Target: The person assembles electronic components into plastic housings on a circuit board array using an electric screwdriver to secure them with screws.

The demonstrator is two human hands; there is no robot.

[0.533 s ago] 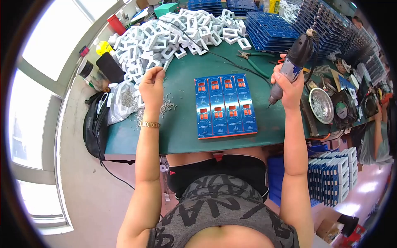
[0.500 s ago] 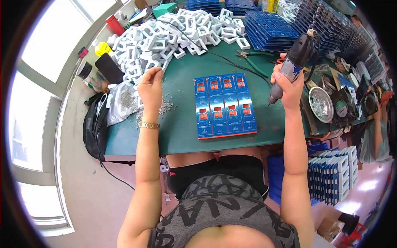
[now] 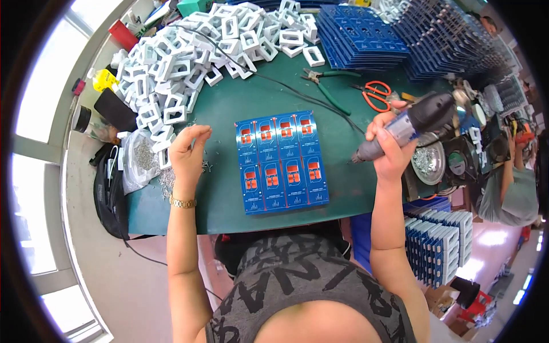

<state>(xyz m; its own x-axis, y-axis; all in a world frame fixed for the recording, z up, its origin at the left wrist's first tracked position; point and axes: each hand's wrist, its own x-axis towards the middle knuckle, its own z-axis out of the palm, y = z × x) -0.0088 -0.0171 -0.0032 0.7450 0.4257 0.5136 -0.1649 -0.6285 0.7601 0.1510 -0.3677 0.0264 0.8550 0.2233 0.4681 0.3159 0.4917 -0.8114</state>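
Observation:
My right hand (image 3: 390, 151) is wrapped round a black and grey electric screwdriver (image 3: 407, 127), held tilted above the table with its tip toward the lower left. My left hand (image 3: 190, 153) is raised near the loose screws, fingers bent and drawn together. Anything pinched in them is too small to make out. Between my hands lies a blue circuit board panel (image 3: 283, 163) with two rows of sections, each with an orange part showing through an opening. Small screws (image 3: 167, 178) are scattered beside my left wrist, next to a clear plastic bag (image 3: 140, 157) of more screws.
White rectangular frames (image 3: 189, 54) are heaped at the back left. Stacked blue panels (image 3: 360, 37) stand at the back right. Green-handled pliers (image 3: 331, 94) and orange-handled scissors (image 3: 374, 94) lie beyond the board; a metal bowl (image 3: 428, 163) is at right. A black cable (image 3: 286, 88) crosses the table.
The view has shifted, so the board appears lower and further left. The screwdriver has tilted from nearly upright to a flatter slant. My left hand has come lower, toward the loose screws.

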